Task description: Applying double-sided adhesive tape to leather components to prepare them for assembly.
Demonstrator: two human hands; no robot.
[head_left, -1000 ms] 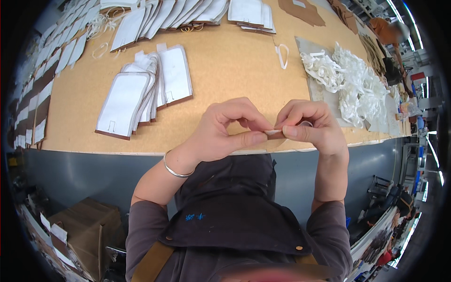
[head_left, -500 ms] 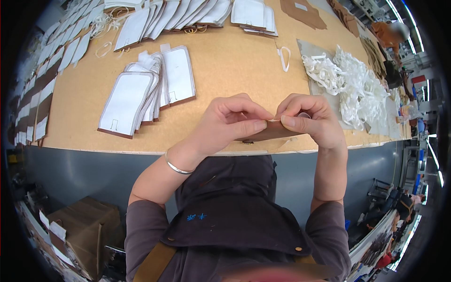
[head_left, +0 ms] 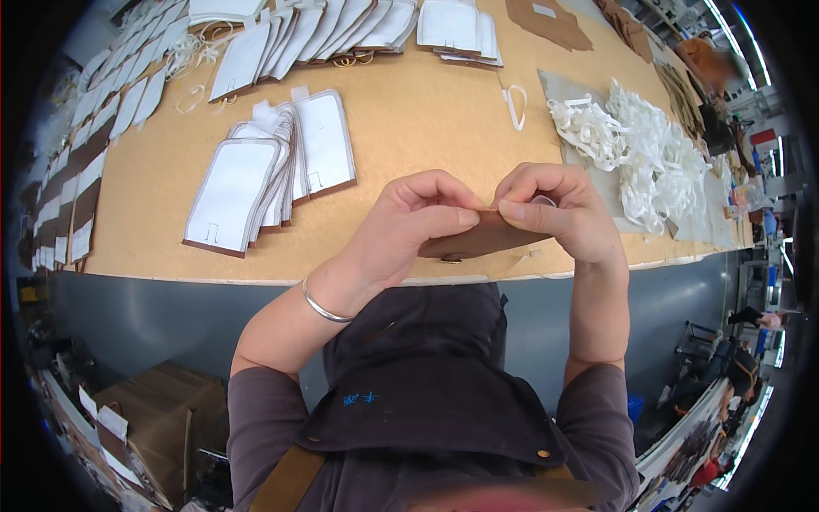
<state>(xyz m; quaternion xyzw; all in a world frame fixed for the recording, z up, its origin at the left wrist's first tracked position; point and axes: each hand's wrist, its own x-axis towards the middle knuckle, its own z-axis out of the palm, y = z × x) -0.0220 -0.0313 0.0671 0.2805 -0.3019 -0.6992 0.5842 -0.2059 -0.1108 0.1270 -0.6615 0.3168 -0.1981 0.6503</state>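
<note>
Above the table's near edge, a brown fabric piece (head_left: pixel 479 236) hangs between my hands. My left hand (head_left: pixel 408 220) pinches its upper edge with thumb and forefinger. Close beside those fingertips, my right hand (head_left: pixel 570 212) pinches the same edge. A bit of white strip (head_left: pixel 543 200) shows behind my right thumb; whether it joins the fabric I cannot tell. Left of my hands lies a fanned stack of white panels with brown backing (head_left: pixel 230 189). To the right is a heap of white strips (head_left: pixel 653 171).
One loose white loop (head_left: pixel 514 108) lies on the tan table (head_left: pixel 418 128). More white panels (head_left: pixel 341 30) line the far side, near a brown fabric sheet (head_left: pixel 550 24). A large brown box-like bundle (head_left: pixel 171 414) stands on the floor at lower left. A person (head_left: pixel 706 60) is at far right.
Both hands have risen slightly, still pinching the brown fabric. The left fingertips have slid a little left along its edge, so more of its brown face shows.
</note>
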